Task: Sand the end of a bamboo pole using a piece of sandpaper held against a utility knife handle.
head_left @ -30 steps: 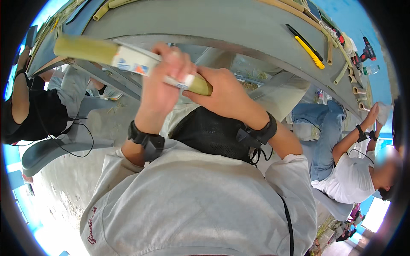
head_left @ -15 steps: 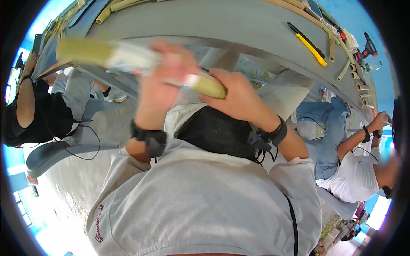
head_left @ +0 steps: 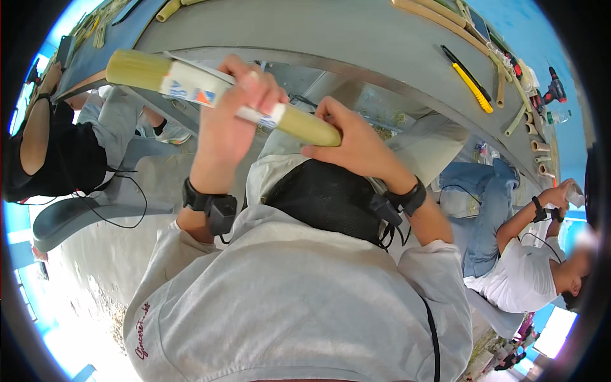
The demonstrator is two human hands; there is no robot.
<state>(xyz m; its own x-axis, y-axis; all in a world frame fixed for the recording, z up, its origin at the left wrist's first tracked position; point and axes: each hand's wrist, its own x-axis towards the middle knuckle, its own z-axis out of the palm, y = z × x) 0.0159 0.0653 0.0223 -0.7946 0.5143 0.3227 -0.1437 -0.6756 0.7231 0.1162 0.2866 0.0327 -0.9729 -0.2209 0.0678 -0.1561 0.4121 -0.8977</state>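
A pale green bamboo tube (head_left: 137, 70) slants across in front of me above my lap, its far-left end higher than the right one. Round its middle is wrapped a white printed paper sheet (head_left: 184, 83) with blue and orange marks. My left hand (head_left: 238, 105) is closed over the sheet and the tube inside it. At the tube's lower right end, my right hand (head_left: 356, 137) grips with thumb and fingers. The sheet's underside is hidden.
On the grey table (head_left: 286, 28) ahead lies a yellow and black utility knife (head_left: 470, 83). Bamboo pieces (head_left: 540, 146), a power drill (head_left: 555, 88) and a plastic bottle (head_left: 559, 116) are at the right. Seated people (head_left: 519, 270) are on both sides, with a grey chair (head_left: 95, 219) left.
My left hand and the paper sheet were blurred by motion and are now sharp. The tube's left end has shifted a little rightward. My right hand keeps its grip on the lower end.
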